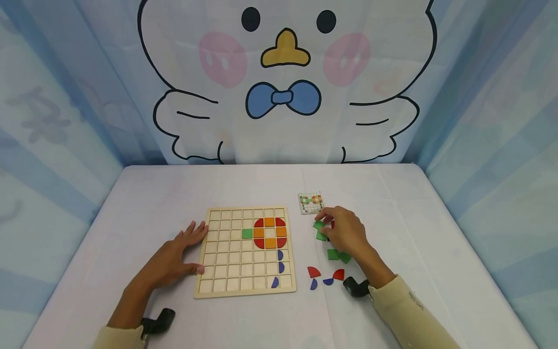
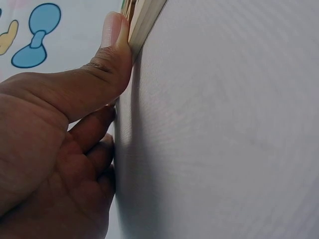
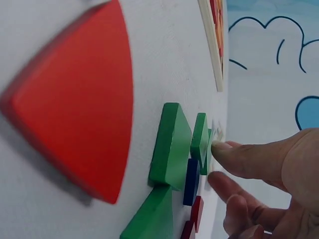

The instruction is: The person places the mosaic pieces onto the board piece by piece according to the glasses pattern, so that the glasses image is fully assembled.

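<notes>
Where the board (image 1: pixel 235 265) lies flat on the white table (image 1: pixel 152 203), the left hand (image 1: pixel 176 252) rests against its nine o'clock edge, thumb and fingers well apart, the thumb's tip touching the wood. At about two o'clock of the board's middle sits a ring (image 1: pixel 259 232) of red quarters and orange squares around one bare cell. A green square (image 1: pixel 247 233) fills the cell just beside the ring, at its nine o'clock. Three blue half-rounds (image 1: pixel 281 267) lie on the board, from three o'clock to past four.

Off the board, toward three o'clock, the right hand (image 1: pixel 346 232) is down at two loose green squares (image 1: pixel 321 235). Its thumb and forefinger stand apart, one on each side of the farther square; whether they pinch it I cannot tell, even from the right wrist. Seen from there, a dark blue piece (image 3: pixel 192 181) and two red pieces (image 3: pixel 197 214) lie near the green.

At ten o'clock of this hand lies a small patterned card (image 1: pixel 311 203). Between six and seven lie two more green squares (image 1: pixel 333 254), and farther out at seven, two red quarters (image 1: pixel 314 272) and two blue ones. Each wrist wears a black fitting (image 1: pixel 159 321). At twelve o'clock, a curtain (image 1: pixel 283 135) shows a cartoon bird.
</notes>
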### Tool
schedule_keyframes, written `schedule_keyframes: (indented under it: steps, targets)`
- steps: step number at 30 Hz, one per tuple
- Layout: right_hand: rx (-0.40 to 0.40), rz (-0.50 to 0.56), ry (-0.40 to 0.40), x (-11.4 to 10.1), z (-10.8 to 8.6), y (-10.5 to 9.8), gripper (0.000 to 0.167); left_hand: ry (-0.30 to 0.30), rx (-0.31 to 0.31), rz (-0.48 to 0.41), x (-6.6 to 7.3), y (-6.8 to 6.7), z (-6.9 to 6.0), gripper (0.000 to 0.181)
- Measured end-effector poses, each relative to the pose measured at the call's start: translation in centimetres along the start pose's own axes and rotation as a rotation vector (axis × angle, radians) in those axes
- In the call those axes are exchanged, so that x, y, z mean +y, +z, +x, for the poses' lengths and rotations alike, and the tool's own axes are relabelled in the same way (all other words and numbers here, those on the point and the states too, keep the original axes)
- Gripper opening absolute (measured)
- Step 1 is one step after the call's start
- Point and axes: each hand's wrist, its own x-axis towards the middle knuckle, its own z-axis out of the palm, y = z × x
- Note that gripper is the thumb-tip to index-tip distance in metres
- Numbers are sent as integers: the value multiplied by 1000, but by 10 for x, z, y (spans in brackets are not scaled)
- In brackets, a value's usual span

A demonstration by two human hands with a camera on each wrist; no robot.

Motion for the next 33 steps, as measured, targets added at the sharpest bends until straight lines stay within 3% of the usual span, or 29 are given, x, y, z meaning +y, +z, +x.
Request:
schedule_keyframes:
  steps: [6, 19, 33]
  targets:
    - [-12, -55, 4, -3, 3, 2, 28, 4, 0, -3, -1, 1, 0, 111]
    - [-41, -36, -4, -5, 6, 5, 17, 15, 7, -1, -1, 1, 0, 110]
    - [-1, 71, -50, -15, 5, 14, 15, 6, 5, 2, -1, 1, 0, 111]
